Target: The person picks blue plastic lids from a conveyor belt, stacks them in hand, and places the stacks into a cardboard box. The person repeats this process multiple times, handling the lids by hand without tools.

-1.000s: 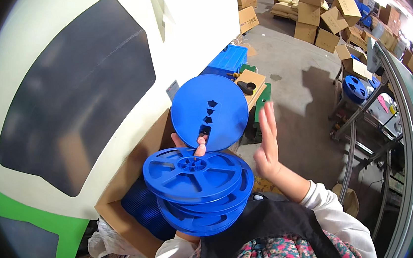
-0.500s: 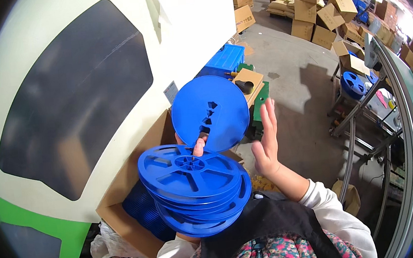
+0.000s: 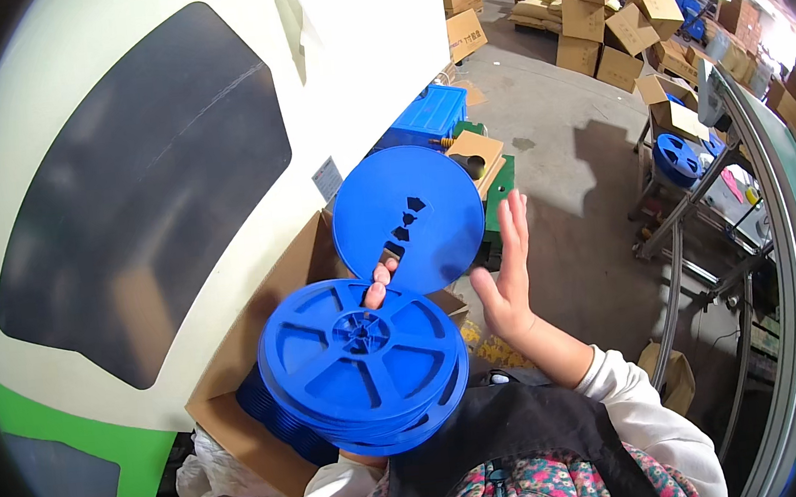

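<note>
A stack of blue plastic reels [image 3: 416,338] with spoke-like openings lies face up before my body. My left hand [image 3: 380,289] comes from beneath it; its fingertips curl up at the stack's far edge, and the palm is hidden. Just beyond, a flat blue disc [image 3: 447,210] with a line of small cut-outs leans up against those fingers. My right hand [image 3: 509,286] is raised to the right of the disc, fingers straight, thumb apart, touching nothing. Below the stack on the left, an open cardboard box [image 3: 229,432] holds more blue reels [image 3: 285,422].
A white and green machine [image 3: 173,404] with dark windows rises on the left. Behind the box are a blue crate [image 3: 428,116] and a green metal part [image 3: 500,191]. Metal-framed equipment [image 3: 678,269] runs along the right. Cardboard boxes [image 3: 587,24] are piled farther back.
The stacked reels have shifted slightly left and sit more evenly over one another. The disc beyond has moved slightly right, and my right hand slightly left, still raised.
</note>
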Demonstrator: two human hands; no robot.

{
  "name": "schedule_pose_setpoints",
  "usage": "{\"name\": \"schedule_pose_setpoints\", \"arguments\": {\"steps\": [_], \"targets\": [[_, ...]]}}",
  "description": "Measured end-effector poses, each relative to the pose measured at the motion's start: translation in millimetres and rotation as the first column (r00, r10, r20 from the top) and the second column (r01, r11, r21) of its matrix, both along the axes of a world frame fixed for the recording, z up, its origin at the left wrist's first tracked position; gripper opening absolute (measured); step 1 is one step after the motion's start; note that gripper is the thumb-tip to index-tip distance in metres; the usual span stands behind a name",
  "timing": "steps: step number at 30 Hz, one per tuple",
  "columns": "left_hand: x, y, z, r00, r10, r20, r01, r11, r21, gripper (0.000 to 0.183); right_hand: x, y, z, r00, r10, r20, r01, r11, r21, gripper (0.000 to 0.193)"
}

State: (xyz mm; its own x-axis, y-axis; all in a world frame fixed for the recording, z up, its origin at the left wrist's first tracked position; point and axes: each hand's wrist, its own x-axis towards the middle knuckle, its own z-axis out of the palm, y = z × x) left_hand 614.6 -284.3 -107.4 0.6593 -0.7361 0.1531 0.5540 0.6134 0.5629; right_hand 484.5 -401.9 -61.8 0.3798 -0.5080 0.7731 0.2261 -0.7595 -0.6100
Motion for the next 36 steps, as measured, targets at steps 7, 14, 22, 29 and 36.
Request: {"name": "schedule_pose_setpoints", "arguments": {"steps": [7, 14, 22, 29, 36], "targets": [[1.0, 3.3, -1.3, 0.999, 0.033, 0.023, -0.034, 0.999, 0.032, 0.05, 0.6, 3.8, 5.2, 0.996, 0.008, -0.093, 0.004, 0.991, 0.133, 0.077], [6.1, 4.0, -2.3, 0.992, 0.106, 0.068, -0.111, 0.991, 0.079, 0.048, -6.2, 11.3, 4.5, 0.969, 0.166, 0.181, -0.119, 0.962, -0.248, 0.066], [12.9, 3.9, -5.9, 0.978, 0.167, 0.122, -0.183, 0.974, 0.136, 0.045, -1.7, 17.4, 11.8, 1.0, -0.019, 0.019, 0.018, 0.999, 0.052, 0.07], [16.3, 7.2, -9.0, 0.975, 0.183, 0.125, -0.204, 0.962, 0.183, 0.043, -5.1, 14.2, -1.1, 0.99, 0.086, 0.116, -0.085, 0.996, -0.012, 0.073], [17.6, 14.0, -22.6, 0.983, 0.16, 0.088, -0.179, 0.942, 0.284, 0.041, -4.7, 15.5, 5.1, 0.997, 0.072, 0.01, -0.072, 0.989, 0.132, 0.077]]}}
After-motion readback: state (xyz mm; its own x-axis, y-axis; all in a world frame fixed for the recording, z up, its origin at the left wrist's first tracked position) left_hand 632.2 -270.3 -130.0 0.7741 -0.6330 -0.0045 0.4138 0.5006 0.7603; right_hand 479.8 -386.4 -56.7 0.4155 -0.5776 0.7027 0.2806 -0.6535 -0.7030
